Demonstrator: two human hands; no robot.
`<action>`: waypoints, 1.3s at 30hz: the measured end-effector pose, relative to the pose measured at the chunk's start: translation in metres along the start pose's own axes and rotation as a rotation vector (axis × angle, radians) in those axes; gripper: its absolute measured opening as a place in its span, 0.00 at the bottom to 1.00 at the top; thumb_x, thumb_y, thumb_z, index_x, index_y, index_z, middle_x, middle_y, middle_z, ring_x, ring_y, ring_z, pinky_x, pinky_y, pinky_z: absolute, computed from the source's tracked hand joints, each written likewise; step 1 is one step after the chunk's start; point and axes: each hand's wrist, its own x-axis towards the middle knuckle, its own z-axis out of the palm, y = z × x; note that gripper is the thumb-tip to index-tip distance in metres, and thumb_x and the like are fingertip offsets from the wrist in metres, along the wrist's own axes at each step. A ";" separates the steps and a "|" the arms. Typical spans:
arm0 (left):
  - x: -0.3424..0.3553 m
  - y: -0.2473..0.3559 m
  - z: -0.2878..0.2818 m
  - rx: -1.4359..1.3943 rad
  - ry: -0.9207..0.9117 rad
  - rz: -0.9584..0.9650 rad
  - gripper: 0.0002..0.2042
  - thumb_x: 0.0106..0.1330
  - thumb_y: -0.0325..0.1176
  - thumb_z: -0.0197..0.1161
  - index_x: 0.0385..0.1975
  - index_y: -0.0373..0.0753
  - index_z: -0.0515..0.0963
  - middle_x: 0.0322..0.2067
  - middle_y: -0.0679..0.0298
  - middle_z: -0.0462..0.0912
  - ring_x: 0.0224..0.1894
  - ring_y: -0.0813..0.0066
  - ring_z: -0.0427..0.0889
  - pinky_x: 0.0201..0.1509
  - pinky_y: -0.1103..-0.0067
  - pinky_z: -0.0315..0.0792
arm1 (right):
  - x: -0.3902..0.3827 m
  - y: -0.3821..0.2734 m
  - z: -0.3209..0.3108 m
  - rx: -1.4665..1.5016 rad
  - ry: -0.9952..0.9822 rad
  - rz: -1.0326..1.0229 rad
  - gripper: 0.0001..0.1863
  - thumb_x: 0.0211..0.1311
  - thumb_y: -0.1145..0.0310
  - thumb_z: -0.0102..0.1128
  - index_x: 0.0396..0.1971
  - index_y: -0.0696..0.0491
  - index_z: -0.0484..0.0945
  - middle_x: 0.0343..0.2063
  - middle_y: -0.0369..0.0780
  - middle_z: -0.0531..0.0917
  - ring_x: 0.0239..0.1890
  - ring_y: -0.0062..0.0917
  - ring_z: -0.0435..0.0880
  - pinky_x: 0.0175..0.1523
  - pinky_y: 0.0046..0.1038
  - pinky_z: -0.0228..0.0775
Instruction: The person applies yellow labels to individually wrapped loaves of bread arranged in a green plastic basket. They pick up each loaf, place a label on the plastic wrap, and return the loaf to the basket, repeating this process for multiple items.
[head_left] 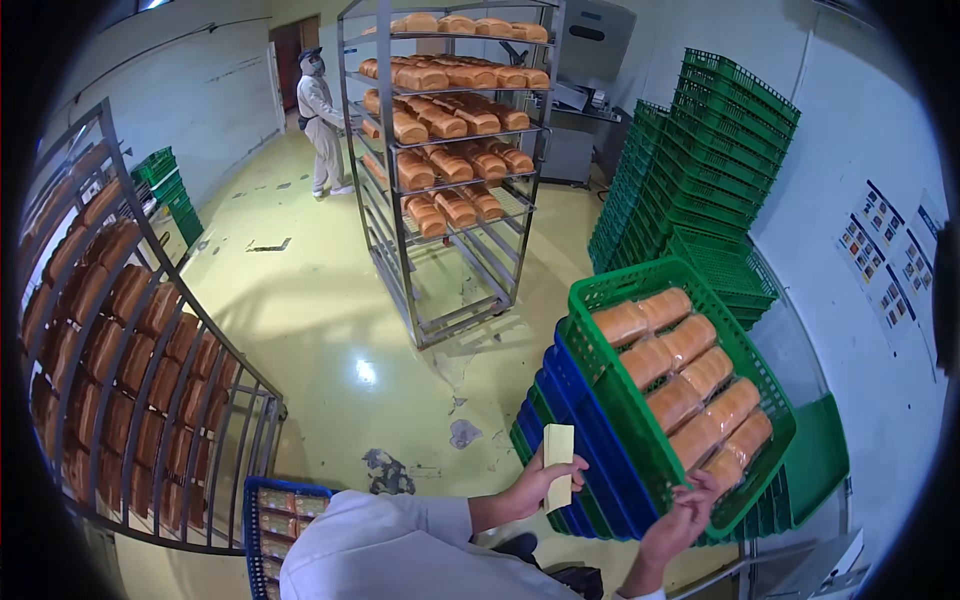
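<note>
My left hand point(530, 488) holds a narrow block of pale yellow paper slips point(556, 445) upright, beside stacked blue crates point(590, 420). My right hand point(678, 518) has curled fingers on the near rim of the top green crate point(585, 302), at the lower right of its load. That crate carries rows of golden bread loaves point(675, 392) in clear bags. The white sleeve of my left arm crosses the bottom of the view.
A wheeled steel rack point(407, 260) of loaves stands ahead, a co-worker point(322, 120) behind it. Another bread rack point(180, 380) fills the left. Tall green crate stacks point(725, 140) line the right wall. A blue crate point(283, 510) of packaged items sits low at left.
</note>
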 end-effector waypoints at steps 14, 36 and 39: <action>0.129 0.050 0.113 0.457 -0.410 0.564 0.36 0.71 0.25 0.56 0.73 0.43 0.41 0.50 0.56 0.72 0.53 0.69 0.74 0.58 0.69 0.69 | 0.108 0.051 -0.029 0.125 -0.329 0.276 0.28 0.60 0.68 0.60 0.59 0.60 0.65 0.52 0.44 0.74 0.53 0.28 0.75 0.57 0.29 0.66; 0.451 0.216 0.015 1.841 -0.797 0.500 0.14 0.62 0.35 0.62 0.44 0.36 0.79 0.46 0.47 0.80 0.50 0.48 0.78 0.52 0.62 0.73 | 0.263 0.124 0.066 -0.089 -0.074 0.689 0.13 0.67 0.64 0.51 0.36 0.58 0.79 0.20 0.37 0.71 0.26 0.21 0.72 0.30 0.23 0.60; 0.515 0.160 0.005 1.946 -0.813 0.778 0.07 0.58 0.34 0.62 0.26 0.38 0.84 0.27 0.51 0.84 0.33 0.46 0.84 0.38 0.59 0.77 | 0.275 0.207 0.065 -1.102 -0.141 0.269 0.17 0.67 0.61 0.51 0.37 0.59 0.82 0.26 0.45 0.84 0.29 0.35 0.83 0.37 0.36 0.75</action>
